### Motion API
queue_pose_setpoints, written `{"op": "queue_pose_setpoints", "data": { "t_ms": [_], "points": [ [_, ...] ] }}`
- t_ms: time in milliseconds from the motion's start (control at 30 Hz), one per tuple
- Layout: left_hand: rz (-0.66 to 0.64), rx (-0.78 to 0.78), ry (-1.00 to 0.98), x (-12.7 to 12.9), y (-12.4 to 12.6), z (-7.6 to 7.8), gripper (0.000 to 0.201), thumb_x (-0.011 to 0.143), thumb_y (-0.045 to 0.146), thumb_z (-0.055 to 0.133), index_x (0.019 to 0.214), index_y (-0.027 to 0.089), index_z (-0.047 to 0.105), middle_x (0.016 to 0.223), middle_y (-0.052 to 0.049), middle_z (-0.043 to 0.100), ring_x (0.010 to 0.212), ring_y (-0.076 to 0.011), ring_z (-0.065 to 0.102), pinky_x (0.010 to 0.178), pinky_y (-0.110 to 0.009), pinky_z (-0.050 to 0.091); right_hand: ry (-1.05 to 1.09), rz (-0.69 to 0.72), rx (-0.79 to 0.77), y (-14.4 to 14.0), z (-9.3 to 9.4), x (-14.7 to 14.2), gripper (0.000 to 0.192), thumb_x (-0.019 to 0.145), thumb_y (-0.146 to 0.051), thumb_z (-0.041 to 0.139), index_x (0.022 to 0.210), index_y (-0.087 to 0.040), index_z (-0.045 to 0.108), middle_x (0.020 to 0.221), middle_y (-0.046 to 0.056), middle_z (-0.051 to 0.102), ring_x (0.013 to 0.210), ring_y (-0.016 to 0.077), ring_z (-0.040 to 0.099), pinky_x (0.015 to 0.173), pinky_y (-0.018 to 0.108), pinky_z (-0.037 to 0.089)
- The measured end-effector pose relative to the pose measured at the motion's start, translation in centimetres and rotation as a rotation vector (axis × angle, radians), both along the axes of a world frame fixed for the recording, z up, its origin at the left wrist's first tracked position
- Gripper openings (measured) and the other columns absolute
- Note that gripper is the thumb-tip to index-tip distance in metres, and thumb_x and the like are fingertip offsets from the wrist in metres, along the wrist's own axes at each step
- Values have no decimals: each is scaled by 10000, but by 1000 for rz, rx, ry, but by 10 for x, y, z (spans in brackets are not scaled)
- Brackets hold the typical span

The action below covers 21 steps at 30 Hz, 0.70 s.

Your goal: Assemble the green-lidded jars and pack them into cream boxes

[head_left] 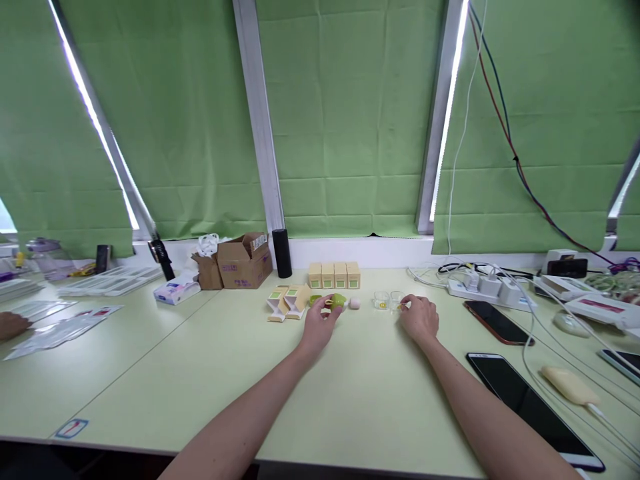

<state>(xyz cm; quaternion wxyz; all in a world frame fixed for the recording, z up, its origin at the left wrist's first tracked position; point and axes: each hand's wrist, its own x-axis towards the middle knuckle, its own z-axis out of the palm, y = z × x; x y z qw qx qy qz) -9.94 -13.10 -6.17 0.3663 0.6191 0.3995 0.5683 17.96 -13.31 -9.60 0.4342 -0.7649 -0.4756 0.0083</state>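
My left hand (pixel 320 323) is closed around a small green rounded object (pixel 338 301), its fingertips pressed on the near side. A pale pink, cap-like piece (pixel 354 304) lies just right of it. My right hand (pixel 420 317) is closed in a pinch beside a small clear cup (pixel 396 298); a speck of yellow shows at the fingertips, too small to name. Another clear cup (pixel 381 301) with something yellow inside stands to its left. Left of my left hand lie opened cream cartons (pixel 289 303). Behind it, several closed cream boxes (pixel 334 275) with green labels stand in a row.
At the back left are a cardboard box (pixel 245 261), a black cylinder (pixel 282 253) and a tissue pack (pixel 177 289). Phones (pixel 499 321), a tablet-like device (pixel 530 400), a power strip (pixel 490 292) and loose cables occupy the right. Another person's hand (pixel 13 325) rests far left.
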Motion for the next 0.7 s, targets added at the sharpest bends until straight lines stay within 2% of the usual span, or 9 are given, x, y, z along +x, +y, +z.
{"op": "queue_pose_setpoints", "data": {
  "t_ms": [100, 167, 233, 367, 433, 467, 500, 567, 700],
  "points": [
    [-6, -2, -22, 0, -1, 1, 431, 775, 429, 816, 1126, 187, 751, 1178, -129, 720, 1011, -227, 675, 832, -325, 546, 60, 25, 74, 0, 4, 0, 87, 813, -195, 614, 788, -215, 694, 1108, 175, 662, 1145, 368, 547, 948, 485, 394],
    [-4, -6, -35, -1, 0, 2, 438, 775, 433, 816, 1129, 183, 751, 1169, -130, 725, 1003, -225, 677, 824, -319, 546, 146, 62, 163, 0, 10, -2, 56, 812, -249, 613, 793, -214, 652, 1068, 174, 667, 1157, 373, 547, 973, 504, 391],
    [3, -19, -48, 0, 1, 2, 447, 768, 442, 820, 1122, 177, 752, 1136, -128, 737, 997, -227, 676, 819, -318, 546, 272, 132, 273, 1, 16, -7, 120, 827, -338, 599, 846, -221, 613, 1035, 155, 677, 1148, 358, 567, 977, 510, 417],
    [4, -55, -90, 0, 5, 1, 452, 756, 474, 826, 1077, 162, 756, 1098, -125, 751, 995, -234, 672, 827, -335, 554, 494, 337, 400, -2, 27, -31, 276, 866, -511, 527, 934, -244, 545, 1125, 104, 694, 1024, 269, 657, 854, 452, 552],
    [2, -69, -115, 0, 7, 0, 434, 757, 496, 822, 1021, 156, 761, 1117, -130, 748, 1018, -244, 666, 831, -344, 559, 610, 469, 430, -10, 31, -47, 323, 843, -564, 586, 941, -259, 542, 1108, 62, 705, 983, 240, 683, 810, 434, 592],
    [4, -76, -125, 0, 7, -1, 430, 759, 508, 818, 995, 153, 762, 1123, -133, 746, 1029, -250, 664, 830, -347, 562, 808, 613, 457, -15, 33, -56, 351, 787, -535, 698, 958, -266, 551, 1091, 49, 705, 998, 248, 689, 826, 454, 598],
    [9, -84, -134, -1, 8, -1, 432, 760, 521, 814, 977, 151, 762, 1121, -134, 746, 1034, -254, 662, 826, -348, 564, 981, 728, 460, -20, 35, -63, 396, 736, -492, 787, 977, -274, 560, 1072, 33, 706, 1011, 255, 697, 842, 470, 602],
    [19, -93, -147, -1, 8, -1, 446, 762, 544, 806, 962, 147, 761, 1105, -133, 746, 1027, -254, 662, 819, -347, 565, 1213, 847, 397, -30, 38, -77, 481, 681, -436, 880, 1020, -284, 573, 1039, 23, 717, 986, 273, 725, 834, 490, 606],
    [7, -91, -164, -2, 8, -1, 474, 756, 582, 795, 923, 140, 754, 1052, -126, 750, 974, -241, 671, 784, -329, 565, 1299, 887, 304, -43, 41, -92, 551, 665, -445, 914, 1086, -285, 597, 1001, 27, 728, 869, 240, 723, 664, 374, 591]
  ]
}}
